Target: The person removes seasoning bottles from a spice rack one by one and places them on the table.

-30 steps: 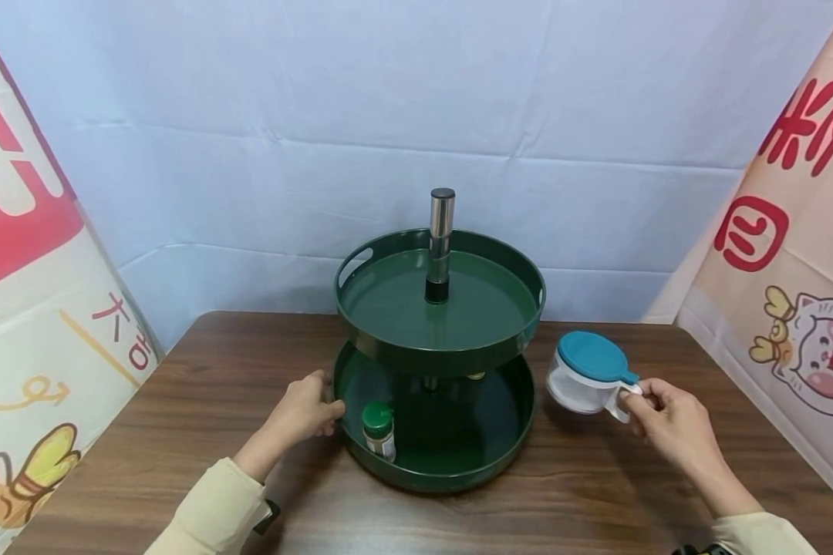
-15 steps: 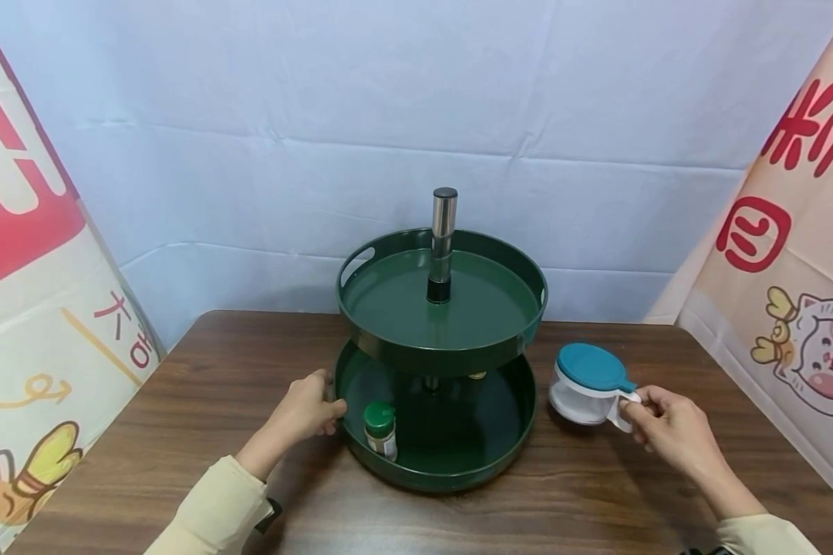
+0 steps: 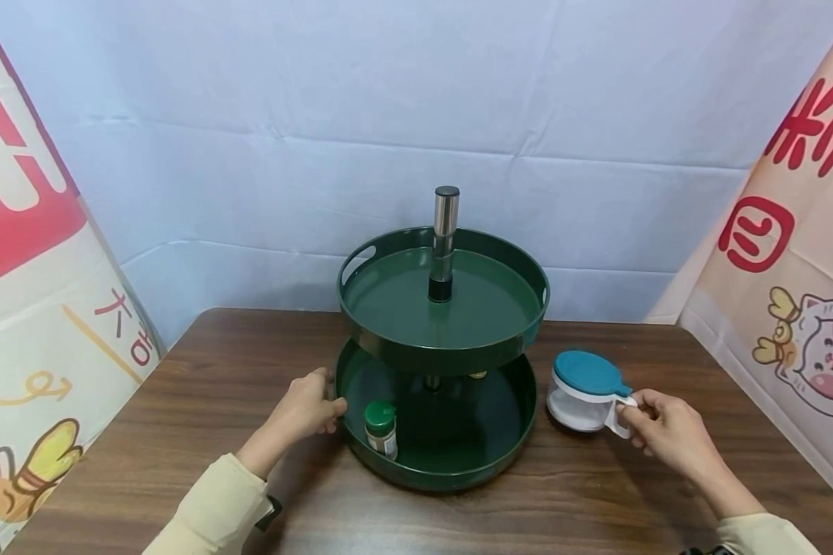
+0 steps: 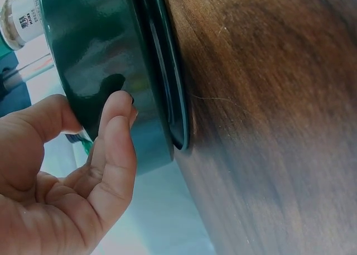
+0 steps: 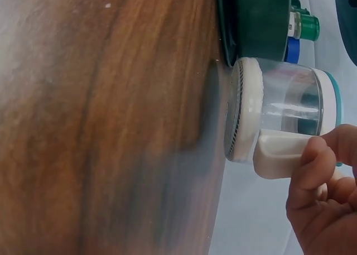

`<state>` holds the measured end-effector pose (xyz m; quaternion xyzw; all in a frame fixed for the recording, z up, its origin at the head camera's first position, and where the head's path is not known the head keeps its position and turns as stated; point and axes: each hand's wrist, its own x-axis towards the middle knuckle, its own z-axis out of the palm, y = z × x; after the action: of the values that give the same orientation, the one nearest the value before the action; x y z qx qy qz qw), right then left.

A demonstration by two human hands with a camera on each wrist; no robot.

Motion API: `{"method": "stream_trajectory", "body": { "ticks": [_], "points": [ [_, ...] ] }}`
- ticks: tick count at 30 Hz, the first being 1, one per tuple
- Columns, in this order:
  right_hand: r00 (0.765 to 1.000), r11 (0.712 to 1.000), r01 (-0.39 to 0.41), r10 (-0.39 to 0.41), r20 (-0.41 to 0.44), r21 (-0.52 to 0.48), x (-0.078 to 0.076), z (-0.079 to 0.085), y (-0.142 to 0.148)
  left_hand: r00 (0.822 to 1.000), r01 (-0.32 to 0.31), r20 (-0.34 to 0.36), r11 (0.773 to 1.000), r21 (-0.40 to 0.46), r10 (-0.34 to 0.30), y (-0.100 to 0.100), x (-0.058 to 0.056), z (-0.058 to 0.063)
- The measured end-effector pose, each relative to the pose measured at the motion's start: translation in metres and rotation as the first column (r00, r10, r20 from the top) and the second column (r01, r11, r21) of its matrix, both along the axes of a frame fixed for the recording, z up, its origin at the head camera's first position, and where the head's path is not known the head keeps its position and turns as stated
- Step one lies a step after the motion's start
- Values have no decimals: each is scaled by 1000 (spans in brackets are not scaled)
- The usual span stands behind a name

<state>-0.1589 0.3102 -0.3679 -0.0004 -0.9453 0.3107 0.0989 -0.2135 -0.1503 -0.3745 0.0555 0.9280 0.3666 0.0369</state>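
A two-tier dark green turntable [image 3: 444, 356] stands mid-table on a steel post. My left hand [image 3: 301, 405] pinches the left rim of its lower tray [image 3: 451, 482]; in the left wrist view the thumb [image 4: 70, 118] lies at the rim and the fingers [image 4: 114, 138] against the outer wall. Just inside that rim sits a green-capped spice bottle [image 3: 382, 432]. To the right of the turntable, my right hand [image 3: 669, 432] holds a clear seasoning jar [image 3: 576, 410] by its white handle [image 5: 279, 153]. The jar is upright, its teal lid down, close over the table.
In the right wrist view, a green-capped bottle [image 5: 310, 27] and a blue thing [image 5: 292, 49] show above the lower tray's wall. Brown wooden table [image 3: 264, 339] lies underneath. Pale cloth [image 3: 284, 193] hangs behind, with printed banners [image 3: 757, 231] at both sides.
The right hand has lowered the seasoning jar toward the table, and the jar has levelled out. The left hand keeps its place on the lower tray's rim.
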Motion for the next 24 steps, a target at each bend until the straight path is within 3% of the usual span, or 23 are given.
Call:
{"method": "stream_trajectory", "body": {
  "ticks": [13,24],
  "points": [
    [995,999,-37,35,94,16,0,0,1,1000,-2,-7,1000,15,2,0,-1,0],
    [968,991,-106,84,235,82,-7,2,-2,1000,2,-2,1000,19,-2,-1,-1,-1]
  ]
}}
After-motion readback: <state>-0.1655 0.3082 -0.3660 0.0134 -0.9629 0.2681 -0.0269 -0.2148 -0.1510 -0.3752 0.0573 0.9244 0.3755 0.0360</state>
